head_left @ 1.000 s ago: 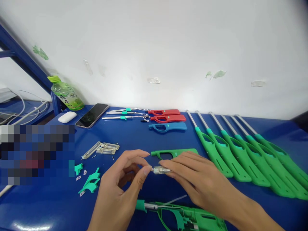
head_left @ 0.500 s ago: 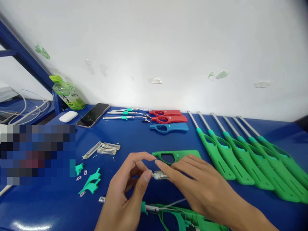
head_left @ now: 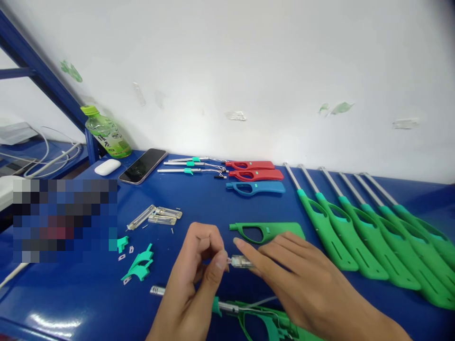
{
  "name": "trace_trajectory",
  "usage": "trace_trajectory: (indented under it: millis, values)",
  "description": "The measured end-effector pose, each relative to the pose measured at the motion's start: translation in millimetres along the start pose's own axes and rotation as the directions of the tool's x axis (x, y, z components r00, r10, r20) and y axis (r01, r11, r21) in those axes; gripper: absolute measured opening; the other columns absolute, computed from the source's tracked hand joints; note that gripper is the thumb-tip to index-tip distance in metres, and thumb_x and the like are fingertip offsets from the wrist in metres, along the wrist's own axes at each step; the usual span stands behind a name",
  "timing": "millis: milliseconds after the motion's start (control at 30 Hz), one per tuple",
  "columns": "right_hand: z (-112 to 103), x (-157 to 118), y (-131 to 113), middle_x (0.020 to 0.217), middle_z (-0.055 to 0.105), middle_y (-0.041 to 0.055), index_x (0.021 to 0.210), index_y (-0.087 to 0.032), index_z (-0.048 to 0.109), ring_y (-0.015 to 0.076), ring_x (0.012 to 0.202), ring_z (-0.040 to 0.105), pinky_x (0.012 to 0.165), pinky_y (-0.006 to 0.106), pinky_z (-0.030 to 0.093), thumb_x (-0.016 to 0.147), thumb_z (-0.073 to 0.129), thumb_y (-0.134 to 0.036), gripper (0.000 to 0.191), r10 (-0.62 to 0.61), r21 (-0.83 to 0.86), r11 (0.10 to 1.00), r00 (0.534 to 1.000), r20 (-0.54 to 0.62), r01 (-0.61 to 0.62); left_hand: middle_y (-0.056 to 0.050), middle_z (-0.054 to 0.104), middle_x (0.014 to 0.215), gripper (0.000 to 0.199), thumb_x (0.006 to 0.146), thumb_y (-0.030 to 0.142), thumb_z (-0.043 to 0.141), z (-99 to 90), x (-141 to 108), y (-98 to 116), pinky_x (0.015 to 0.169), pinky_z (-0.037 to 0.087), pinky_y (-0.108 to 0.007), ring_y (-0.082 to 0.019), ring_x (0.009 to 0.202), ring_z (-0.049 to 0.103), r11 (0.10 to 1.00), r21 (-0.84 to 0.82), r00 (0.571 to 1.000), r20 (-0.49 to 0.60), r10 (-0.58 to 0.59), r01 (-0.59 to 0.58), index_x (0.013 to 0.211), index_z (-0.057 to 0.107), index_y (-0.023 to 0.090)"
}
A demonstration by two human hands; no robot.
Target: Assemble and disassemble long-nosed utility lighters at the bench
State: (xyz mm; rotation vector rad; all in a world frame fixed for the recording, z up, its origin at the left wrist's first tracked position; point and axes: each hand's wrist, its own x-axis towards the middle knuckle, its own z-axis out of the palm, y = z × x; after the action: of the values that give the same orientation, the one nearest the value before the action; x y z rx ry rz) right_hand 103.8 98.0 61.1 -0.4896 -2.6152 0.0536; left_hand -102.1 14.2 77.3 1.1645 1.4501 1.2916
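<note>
My right hand [head_left: 302,274] grips a small clear lighter fuel tank [head_left: 241,261] lying sideways above the table. At the tank's nozzle end, the thumb and index finger of my left hand [head_left: 199,279] are pinched together. A tiny pale bit shows at those fingertips, mostly hidden. Below both hands lies an opened green lighter body [head_left: 298,327] with a teal trigger, a wire and a thin tube in it; its metal barrel [head_left: 156,291] sticks out to the left. A green handle shell [head_left: 280,230] rests just behind my right hand.
Clear tanks [head_left: 161,219], teal triggers [head_left: 140,267] and small pale plates [head_left: 122,257] lie at left. Red shells [head_left: 256,175], a blue shell [head_left: 259,188] and barrels [head_left: 181,170] sit behind. Several green lighters [head_left: 330,232] line the right. A phone [head_left: 144,166] and bottle [head_left: 108,132] stand back left.
My left index finger has curled down against the thumb at the tank's nozzle end. My right index fingertip has come apart from the left one. The view has shifted slightly left.
</note>
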Motion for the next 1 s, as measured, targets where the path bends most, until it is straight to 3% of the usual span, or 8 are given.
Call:
trace_trajectory:
  millis: [133, 300, 433, 533, 667, 1000]
  values:
    - [1, -1, -5, 0.091, 0.073, 0.0030, 0.153, -0.010, 0.053, 0.0209, 0.080, 0.068, 0.077, 0.039, 0.056, 0.098, 0.044, 0.000, 0.056, 0.008, 0.019, 1.000, 1.000, 0.005, -0.008, 0.005, 0.047, 0.087, 0.026, 0.109, 0.046, 0.061, 1.8, -2, -6, 0.055, 0.024, -0.027, -0.012, 0.068, 0.035, 0.974, -0.203, 0.995, 0.029, -0.100, 0.104, 0.099, 0.044, 0.030]
    - [1, 1, -9, 0.089, 0.074, 0.0020, 0.148, -0.011, 0.057, 0.0201, 0.078, 0.071, 0.078, 0.038, 0.057, 0.098, 0.040, 0.000, 0.054, 0.010, -0.001, 1.000, 1.000, -0.012, -0.010, 0.005, 0.042, 0.087, 0.026, 0.111, 0.034, 0.059, 4.0, -1, 1, 0.054, 0.018, -0.026, -0.011, 0.070, 0.037, 0.956, -0.274, 0.994, 0.061, -0.087, 0.100, 0.097, 0.037, 0.029]
    - [0, 3, -13, 0.091, 0.076, 0.0013, 0.147, -0.013, 0.057, 0.0201, 0.080, 0.074, 0.082, 0.039, 0.059, 0.097, 0.038, -0.001, 0.055, 0.007, -0.044, 0.999, 1.000, -0.018, -0.008, 0.006, 0.040, 0.085, 0.034, 0.109, 0.040, 0.062, 4.0, 0, 3, 0.056, 0.022, -0.023, -0.011, 0.071, 0.037, 0.953, -0.277, 0.992, 0.061, -0.110, 0.123, 0.093, 0.034, 0.027]
    - [2, 3, -15, 0.088, 0.076, 0.0003, 0.146, -0.013, 0.058, 0.0197, 0.078, 0.074, 0.083, 0.039, 0.059, 0.096, 0.038, 0.000, 0.055, 0.015, -0.056, 0.998, 1.000, -0.026, -0.016, 0.006, 0.039, 0.083, 0.040, 0.106, 0.045, 0.067, 2.3, 0, -3, 0.059, 0.028, -0.022, -0.011, 0.068, 0.034, 0.949, -0.284, 0.990, 0.072, -0.122, 0.137, 0.090, 0.035, 0.027]
    - [5, 3, -17, 0.088, 0.076, -0.0001, 0.143, -0.014, 0.059, 0.0198, 0.078, 0.075, 0.083, 0.038, 0.058, 0.094, 0.037, 0.001, 0.056, 0.026, -0.079, 0.996, 0.999, -0.044, -0.030, 0.006, 0.041, 0.082, 0.038, 0.104, 0.049, 0.068, 0.1, -1, -12, 0.057, 0.028, -0.021, -0.009, 0.062, 0.029, 0.931, -0.301, 0.977, 0.120, -0.176, 0.205, 0.092, 0.039, 0.027]
    - [9, 0, -22, 0.090, 0.079, 0.0001, 0.139, -0.013, 0.061, 0.0214, 0.080, 0.075, 0.088, 0.040, 0.053, 0.095, 0.036, 0.003, 0.053, 0.020, -0.157, 0.987, 0.998, -0.055, -0.029, 0.005, 0.048, 0.080, 0.040, 0.098, 0.051, 0.073, 1.5, -4, -10, 0.051, 0.037, -0.018, -0.008, 0.056, 0.028, 0.943, -0.240, 0.973, 0.029, -0.228, 0.228, 0.090, 0.042, 0.028]
